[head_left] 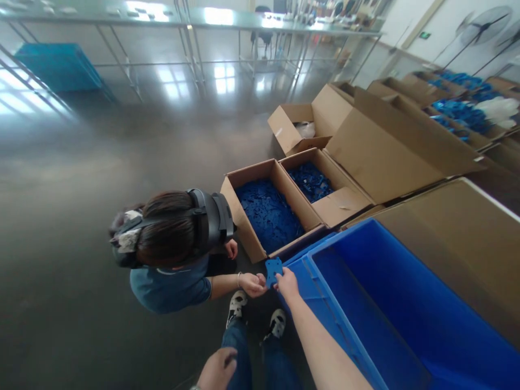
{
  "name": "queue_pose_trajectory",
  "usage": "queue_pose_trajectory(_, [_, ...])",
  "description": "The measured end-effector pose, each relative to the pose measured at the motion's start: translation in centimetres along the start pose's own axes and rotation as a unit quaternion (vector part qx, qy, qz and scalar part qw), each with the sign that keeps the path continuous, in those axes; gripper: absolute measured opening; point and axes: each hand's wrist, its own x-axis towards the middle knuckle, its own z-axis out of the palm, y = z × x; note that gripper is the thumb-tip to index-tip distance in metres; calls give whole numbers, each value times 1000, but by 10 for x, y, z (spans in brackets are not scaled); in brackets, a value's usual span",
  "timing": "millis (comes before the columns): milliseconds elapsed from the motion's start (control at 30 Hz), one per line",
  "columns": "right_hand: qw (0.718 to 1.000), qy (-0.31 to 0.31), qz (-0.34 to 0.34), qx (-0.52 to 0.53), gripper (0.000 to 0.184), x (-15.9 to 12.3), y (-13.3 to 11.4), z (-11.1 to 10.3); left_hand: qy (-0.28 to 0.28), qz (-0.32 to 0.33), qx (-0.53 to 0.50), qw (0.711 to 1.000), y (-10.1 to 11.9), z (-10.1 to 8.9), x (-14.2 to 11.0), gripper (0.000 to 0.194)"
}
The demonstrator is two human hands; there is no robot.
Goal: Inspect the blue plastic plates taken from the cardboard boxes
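Right hand pinching a small blue plastic part beside the blue crate's corner, crouching co-worker's hand gripping its other edge, left hand loosely curled, holding nothing, low near the floor.

A glossy grey floor carries everything — open cartons of blue parts, a blue crate beside them, a blue pallet at the far left, long metal benches beyond.
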Motion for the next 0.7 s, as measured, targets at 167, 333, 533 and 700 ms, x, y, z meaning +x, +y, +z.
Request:
queue_pose_trajectory(167, [990, 60, -121, 30, 19, -74, -23, -67, -96, 22, -187, 977, 120, 12, 5, 57])
queue_pose_trajectory(333, [888, 98, -444, -62, 19, -157, -49, -131, -231, 17, -354, 906, 222, 16, -28, 67])
queue_pose_trajectory(533, [825, 251, -502, -69, 25, -202, -64, -169, -257, 139, -269, 918, 262, 24, -63, 78])
queue_pose_trajectory(700, [913, 217, -256, 232, 30, -218, -62, -187, -169, 233, -199, 937, 281, 34, -85, 65])
